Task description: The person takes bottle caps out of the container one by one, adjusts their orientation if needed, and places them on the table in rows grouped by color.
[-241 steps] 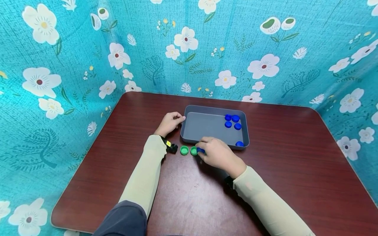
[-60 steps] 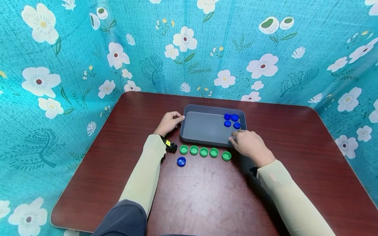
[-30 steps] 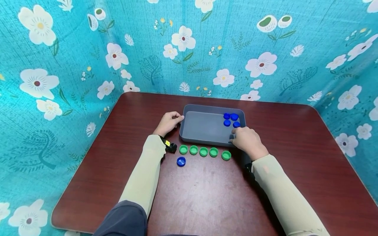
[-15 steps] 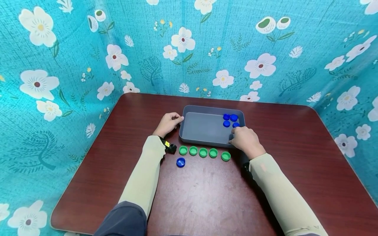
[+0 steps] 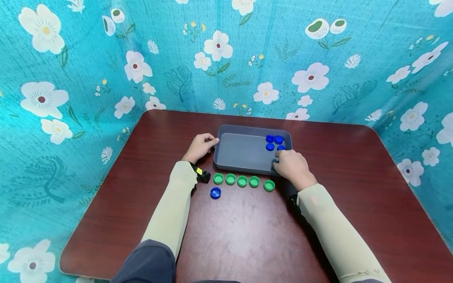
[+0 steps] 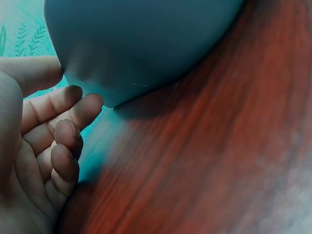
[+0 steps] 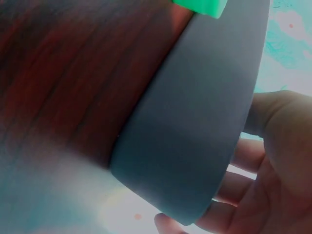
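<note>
In the head view my left hand (image 5: pixel 199 148) rests at the left end of a shallow grey tray (image 5: pixel 240 151). Its thumb touches the rim, and the other fingers bend loosely outside the wall, as the left wrist view shows. My right hand (image 5: pixel 293 165) reaches over the tray's front right corner. The tray wall (image 7: pixel 195 102) hides its fingertips in the right wrist view, so I cannot tell what they hold. Just beyond that hand several blue caps (image 5: pixel 270 146) lie in the tray. Several green caps (image 5: pixel 242 181) form a row on the table in front.
One blue cap (image 5: pixel 215 192) lies on the table, nearer than the left end of the green row. A dark brown table (image 5: pixel 159 133) carries everything. Behind it hangs a turquoise floral curtain (image 5: pixel 237 78).
Eight seconds ago my right hand held a blue cap over the green row; since then it has moved right into the tray corner. A blue cap now lies on the table. My left hand stays put.
</note>
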`<act>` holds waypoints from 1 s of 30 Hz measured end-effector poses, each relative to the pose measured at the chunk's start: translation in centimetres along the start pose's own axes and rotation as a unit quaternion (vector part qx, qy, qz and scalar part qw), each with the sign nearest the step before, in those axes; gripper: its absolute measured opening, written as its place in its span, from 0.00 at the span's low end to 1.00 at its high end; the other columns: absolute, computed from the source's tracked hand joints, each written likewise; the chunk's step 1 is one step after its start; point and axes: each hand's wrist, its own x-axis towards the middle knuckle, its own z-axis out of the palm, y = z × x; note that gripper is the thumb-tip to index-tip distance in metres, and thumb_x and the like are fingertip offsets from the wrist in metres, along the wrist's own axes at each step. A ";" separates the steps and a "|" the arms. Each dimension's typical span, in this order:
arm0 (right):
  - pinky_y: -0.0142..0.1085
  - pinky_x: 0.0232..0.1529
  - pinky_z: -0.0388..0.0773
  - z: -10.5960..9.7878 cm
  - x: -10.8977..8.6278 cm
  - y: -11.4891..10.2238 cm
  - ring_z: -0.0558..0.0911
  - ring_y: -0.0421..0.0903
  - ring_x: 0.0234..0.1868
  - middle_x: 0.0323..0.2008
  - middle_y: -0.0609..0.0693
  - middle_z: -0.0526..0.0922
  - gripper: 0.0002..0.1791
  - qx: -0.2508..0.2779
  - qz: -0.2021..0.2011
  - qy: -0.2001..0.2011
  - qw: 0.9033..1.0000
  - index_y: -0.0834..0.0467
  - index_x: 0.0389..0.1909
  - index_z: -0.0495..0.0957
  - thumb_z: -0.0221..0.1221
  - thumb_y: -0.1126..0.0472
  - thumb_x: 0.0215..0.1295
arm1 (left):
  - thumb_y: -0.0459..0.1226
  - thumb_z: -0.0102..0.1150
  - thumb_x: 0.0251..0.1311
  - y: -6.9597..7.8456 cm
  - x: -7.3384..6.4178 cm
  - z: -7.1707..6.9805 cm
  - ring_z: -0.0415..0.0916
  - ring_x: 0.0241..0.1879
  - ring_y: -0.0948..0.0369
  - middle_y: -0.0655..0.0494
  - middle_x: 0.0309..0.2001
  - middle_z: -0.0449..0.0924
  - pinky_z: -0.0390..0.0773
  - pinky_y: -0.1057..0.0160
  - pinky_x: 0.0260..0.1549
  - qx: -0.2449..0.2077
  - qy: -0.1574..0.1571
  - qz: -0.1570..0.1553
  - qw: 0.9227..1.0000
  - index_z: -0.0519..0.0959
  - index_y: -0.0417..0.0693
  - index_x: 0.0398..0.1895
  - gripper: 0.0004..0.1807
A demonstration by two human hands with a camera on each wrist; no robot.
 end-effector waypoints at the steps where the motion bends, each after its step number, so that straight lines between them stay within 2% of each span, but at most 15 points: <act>1: 0.42 0.18 0.70 0.0 0.0 0.0 0.73 0.52 0.21 0.22 0.55 0.77 0.10 -0.002 -0.005 0.006 1.000 0.60 0.40 0.83 0.57 0.59 0.63 | 0.50 0.62 0.64 0.0 0.0 0.0 0.74 0.24 0.50 0.49 0.29 0.79 0.76 0.56 0.28 0.001 0.000 -0.001 1.000 0.81 0.47 0.33 0.15; 5: 0.48 0.23 0.77 0.4 -0.4 0.2 0.80 0.54 0.27 0.33 0.59 0.84 0.15 -0.015 -0.021 0.020 0.999 0.60 0.49 0.83 0.56 0.59 0.66 | 0.50 0.62 0.64 -0.1 -0.1 0.2 0.74 0.24 0.51 0.49 0.30 0.79 0.76 0.56 0.29 0.009 -0.010 -0.009 1.000 0.81 0.48 0.34 0.15; 10: 0.52 0.31 0.79 0.8 -0.5 0.6 0.82 0.57 0.35 0.37 0.60 0.83 0.13 -0.027 -0.043 0.056 0.997 0.60 0.48 0.84 0.58 0.60 0.67 | 0.51 0.62 0.64 -0.3 -0.1 0.5 0.74 0.24 0.51 0.49 0.29 0.79 0.76 0.56 0.28 0.009 -0.011 -0.004 1.000 0.81 0.48 0.33 0.15; 16: 0.50 0.33 0.79 0.8 -0.5 0.7 0.79 0.52 0.32 0.30 0.56 0.80 0.08 -0.019 -0.072 0.078 0.994 0.60 0.39 0.86 0.64 0.60 0.64 | 0.50 0.61 0.64 -0.2 -0.4 0.2 0.74 0.24 0.51 0.50 0.29 0.80 0.76 0.55 0.29 0.009 -0.007 -0.005 1.000 0.81 0.47 0.34 0.15; 22: 0.50 0.37 0.80 0.0 -0.6 0.5 0.80 0.53 0.35 0.34 0.56 0.78 0.09 0.011 -0.081 0.108 0.991 0.63 0.35 0.86 0.68 0.60 0.59 | 0.51 0.61 0.64 -0.1 -0.2 0.0 0.74 0.24 0.50 0.49 0.29 0.79 0.76 0.55 0.29 0.004 -0.004 0.001 1.000 0.81 0.48 0.34 0.16; 25: 0.50 0.35 0.80 -0.1 -0.4 0.3 0.81 0.53 0.33 0.35 0.58 0.80 0.09 0.020 -0.089 0.121 0.988 0.64 0.37 0.85 0.67 0.61 0.60 | 0.52 0.61 0.64 -0.1 0.0 -0.1 0.74 0.25 0.50 0.49 0.29 0.79 0.77 0.55 0.30 0.003 -0.004 0.003 1.000 0.81 0.48 0.34 0.17; 28: 0.47 0.29 0.80 -0.1 -0.3 0.1 0.78 0.51 0.27 0.35 0.59 0.82 0.10 0.027 -0.092 0.127 0.987 0.63 0.42 0.84 0.64 0.62 0.62 | 0.53 0.61 0.63 -0.1 0.1 -0.2 0.74 0.25 0.50 0.50 0.29 0.79 0.76 0.54 0.30 0.006 -0.002 0.002 1.000 0.81 0.49 0.33 0.17; 30: 0.46 0.28 0.80 0.0 -0.3 -0.1 0.78 0.51 0.28 0.37 0.59 0.83 0.12 0.032 -0.091 0.128 0.987 0.63 0.46 0.83 0.62 0.63 0.63 | 0.52 0.61 0.64 0.0 0.0 -0.1 0.74 0.25 0.50 0.50 0.29 0.79 0.76 0.54 0.30 0.010 -0.002 0.000 1.000 0.81 0.49 0.33 0.16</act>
